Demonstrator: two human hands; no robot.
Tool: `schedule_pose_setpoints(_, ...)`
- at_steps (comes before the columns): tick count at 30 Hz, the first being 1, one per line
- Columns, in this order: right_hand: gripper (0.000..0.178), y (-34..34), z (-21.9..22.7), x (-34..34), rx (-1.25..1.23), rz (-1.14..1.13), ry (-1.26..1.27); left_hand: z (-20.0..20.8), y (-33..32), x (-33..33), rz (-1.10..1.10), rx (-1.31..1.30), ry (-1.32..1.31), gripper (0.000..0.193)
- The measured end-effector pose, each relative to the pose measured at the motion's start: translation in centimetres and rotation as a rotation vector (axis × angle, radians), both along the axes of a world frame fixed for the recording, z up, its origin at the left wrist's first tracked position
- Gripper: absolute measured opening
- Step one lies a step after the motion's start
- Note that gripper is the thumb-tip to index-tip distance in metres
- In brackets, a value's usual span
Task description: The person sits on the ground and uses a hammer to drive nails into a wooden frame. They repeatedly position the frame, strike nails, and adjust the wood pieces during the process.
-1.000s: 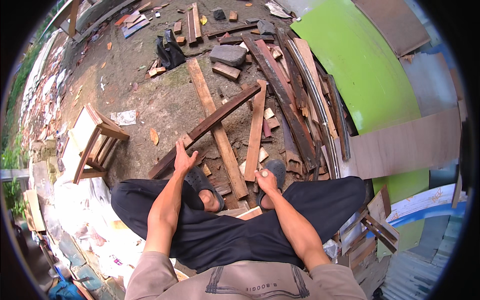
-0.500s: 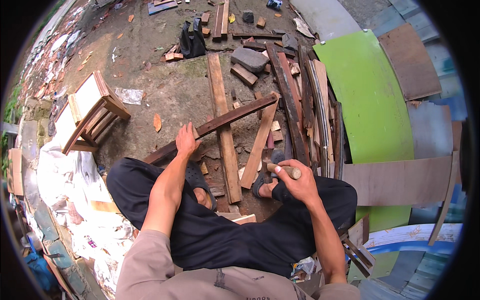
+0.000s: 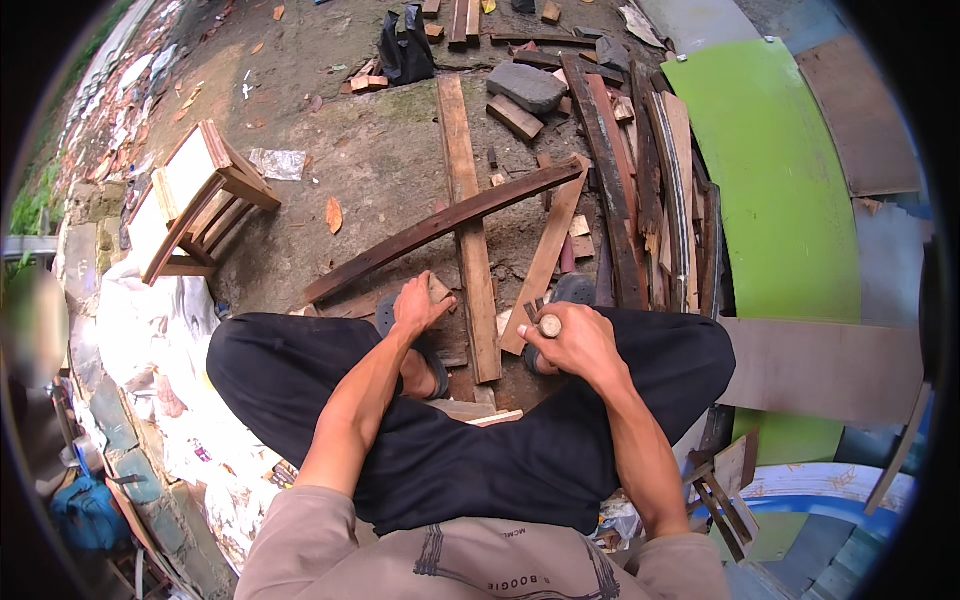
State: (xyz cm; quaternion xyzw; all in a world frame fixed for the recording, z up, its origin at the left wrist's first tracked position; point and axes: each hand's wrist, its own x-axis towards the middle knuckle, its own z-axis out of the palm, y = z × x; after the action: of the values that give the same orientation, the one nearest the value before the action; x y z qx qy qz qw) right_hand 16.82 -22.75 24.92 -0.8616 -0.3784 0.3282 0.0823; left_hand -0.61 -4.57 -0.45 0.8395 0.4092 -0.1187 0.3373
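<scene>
Head view: person sits, legs bent and spread, facing scrap timber on bare ground (image 3: pixel 375 160). Left hand (image 3: pixel 420 308): grip pinched on a small wood block (image 3: pixel 438 289), block between thumb and fingers, just left of the long light plank (image 3: pixel 454 120) and below the dark beam (image 3: pixel 400 250). Right hand (image 3: pixel 578 340): grip clenched round a wooden-handled tool (image 3: pixel 549 325), butt end of the handle facing the camera, held near the lower end of the short light plank (image 3: pixel 548 252). Rest of the tool mostly hidden, can't tell what kind.

Dark beam lies slantwise across the long light plank, its upper right end over the top of the short one. Timber pile (image 3: pixel 612 180) on the right, next to a green board (image 3: pixel 775 190). Grey stone (image 3: pixel 527 88) and black bag (image 3: pixel 405 50) further off, past the beam. Wooden stool-like frame (image 3: pixel 205 205) tilted at left, white sacks (image 3: pixel 150 330) below it. Dark shoes (image 3: pixel 575 289) on the feet, between the planks and the trousers (image 3: pixel 480 465)
</scene>
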Motion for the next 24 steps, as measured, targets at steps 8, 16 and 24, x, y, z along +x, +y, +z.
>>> schedule_pose_setpoints(8, 0.040, 2.2, 2.2, -2.2, 0.228, 0.197, 0.017, 2.6, -1.2, -1.8, 0.138, -0.225, 0.010, 0.098)
schedule_pose_setpoints(16, 0.042, 2.0, 2.1, -3.2, 0.256, 0.226, 0.031, -0.8, 0.5, -2.8, 0.340, 0.046, -0.133, 0.065)
schedule_pose_setpoints(24, 0.040, -0.3, 0.8, -2.5, 0.118, 0.210, -0.005, -0.5, 6.5, 3.7, 0.204, 0.241, -0.102, 0.077)
